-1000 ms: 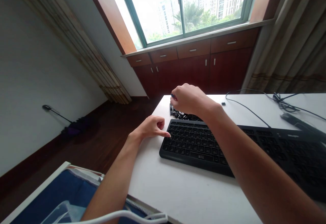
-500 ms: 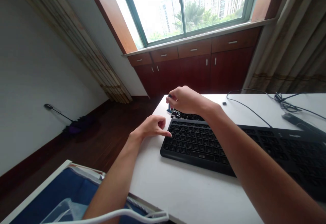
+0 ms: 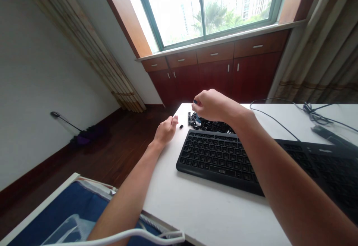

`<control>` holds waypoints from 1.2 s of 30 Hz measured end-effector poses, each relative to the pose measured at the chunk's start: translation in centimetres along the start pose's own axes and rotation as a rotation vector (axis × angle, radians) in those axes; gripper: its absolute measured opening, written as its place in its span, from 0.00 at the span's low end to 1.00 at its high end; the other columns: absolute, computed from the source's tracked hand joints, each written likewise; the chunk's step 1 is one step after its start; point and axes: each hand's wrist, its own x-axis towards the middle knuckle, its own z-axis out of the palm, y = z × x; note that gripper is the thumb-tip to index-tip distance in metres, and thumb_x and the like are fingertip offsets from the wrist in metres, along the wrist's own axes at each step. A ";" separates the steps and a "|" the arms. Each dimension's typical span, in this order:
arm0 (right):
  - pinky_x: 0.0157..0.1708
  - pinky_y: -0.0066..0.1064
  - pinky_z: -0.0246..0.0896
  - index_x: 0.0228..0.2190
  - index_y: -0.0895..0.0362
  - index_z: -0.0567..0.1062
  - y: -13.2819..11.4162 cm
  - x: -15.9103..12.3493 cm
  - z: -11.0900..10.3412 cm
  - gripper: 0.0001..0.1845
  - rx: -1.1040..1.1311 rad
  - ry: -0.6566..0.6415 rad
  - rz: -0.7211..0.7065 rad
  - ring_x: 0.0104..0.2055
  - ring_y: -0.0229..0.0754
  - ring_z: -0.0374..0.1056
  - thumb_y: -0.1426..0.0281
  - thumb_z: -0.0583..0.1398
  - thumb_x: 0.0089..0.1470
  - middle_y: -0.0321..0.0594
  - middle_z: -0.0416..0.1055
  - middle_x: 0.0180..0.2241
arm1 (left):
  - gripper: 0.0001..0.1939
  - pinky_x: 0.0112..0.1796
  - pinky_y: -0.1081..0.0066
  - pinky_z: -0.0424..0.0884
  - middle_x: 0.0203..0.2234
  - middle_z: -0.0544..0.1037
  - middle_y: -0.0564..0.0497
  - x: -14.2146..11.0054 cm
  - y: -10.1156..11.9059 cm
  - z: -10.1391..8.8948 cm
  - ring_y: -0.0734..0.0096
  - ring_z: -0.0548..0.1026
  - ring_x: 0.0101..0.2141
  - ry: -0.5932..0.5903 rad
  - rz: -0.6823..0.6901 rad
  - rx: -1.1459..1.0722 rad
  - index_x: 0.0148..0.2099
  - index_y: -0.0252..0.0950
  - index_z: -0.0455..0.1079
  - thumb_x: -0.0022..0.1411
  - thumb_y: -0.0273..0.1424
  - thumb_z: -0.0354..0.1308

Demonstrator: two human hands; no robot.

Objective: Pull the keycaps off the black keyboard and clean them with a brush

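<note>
My right hand [image 3: 211, 104] is closed around a small blue tool [image 3: 198, 119] above the far left part of the desk. The tool's lower part shows beneath my fingers, beside a pile of loose black keycaps [image 3: 214, 125]; its exact kind is unclear. My left hand [image 3: 165, 129] rests at the desk's left edge with its fingers curled; whether anything is in them is hidden. A single black keycap [image 3: 181, 126] lies just right of it. In front of the pile is a black keyboard [image 3: 207, 153] with its key sockets bare, partly covered by my right forearm.
The white desk [image 3: 179, 197] carries a black cable [image 3: 316, 113] and a dark flat object [image 3: 326, 132] at the right. A blue fabric container [image 3: 56, 208] with clear plastic in it stands at lower left. A white curved bar [image 3: 134, 233] crosses the bottom.
My right hand has moved right with the blue tool, uncovering more of the keycap pile. My left hand has drawn away from the keyboard's corner, its thumb now tucked in. A loose keycap shows beside it.
</note>
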 end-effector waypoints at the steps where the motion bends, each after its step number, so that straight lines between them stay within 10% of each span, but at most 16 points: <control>1: 0.25 0.32 0.55 0.37 0.59 0.81 0.0 0.0 -0.1 0.15 -0.007 -0.015 0.017 0.28 0.42 0.69 0.65 0.56 0.63 0.51 0.78 0.33 | 0.29 0.33 0.70 0.62 0.26 0.76 0.49 -0.1 0.1 0.0 0.64 0.73 0.29 -0.027 0.002 -0.006 0.34 0.38 0.73 0.73 0.52 0.41; 17: 0.23 0.33 0.58 0.38 0.57 0.82 -0.2 -0.9 -2.3 0.12 -0.026 -0.159 0.193 0.26 0.43 0.70 0.66 0.60 0.58 0.50 0.79 0.33 | 0.32 0.39 0.69 0.72 0.37 0.83 0.47 -0.9 3.2 0.6 0.66 0.78 0.35 -0.250 0.148 -0.233 0.45 0.35 0.79 0.75 0.49 0.38; 22: 0.25 0.35 0.62 0.38 0.58 0.83 -0.6 -1.3 -3.1 0.11 -0.078 -0.199 0.344 0.28 0.47 0.72 0.70 0.63 0.52 0.53 0.79 0.34 | 0.30 0.37 0.68 0.67 0.27 0.78 0.49 -0.9 2.4 -0.5 0.66 0.74 0.31 -0.207 0.186 -0.116 0.30 0.36 0.74 0.74 0.50 0.42; 27: 0.23 0.36 0.63 0.34 0.59 0.83 -0.4 -1.4 -3.1 0.10 -0.110 -0.251 0.419 0.26 0.48 0.73 0.74 0.64 0.48 0.52 0.78 0.31 | 0.33 0.29 0.70 0.61 0.17 0.67 0.54 -1.2 2.3 -2.1 0.73 0.65 0.21 -0.451 0.301 -0.061 0.19 0.36 0.63 0.72 0.51 0.46; 36: 0.29 0.32 0.64 0.28 0.57 0.82 0.4 0.1 -0.6 0.09 0.118 -0.334 0.118 0.30 0.43 0.74 0.69 0.62 0.55 0.46 0.80 0.33 | 0.30 0.26 0.71 0.56 0.18 0.61 0.56 -1.6 3.1 -1.8 0.75 0.59 0.23 -0.547 0.463 0.012 0.21 0.37 0.53 0.63 0.53 0.59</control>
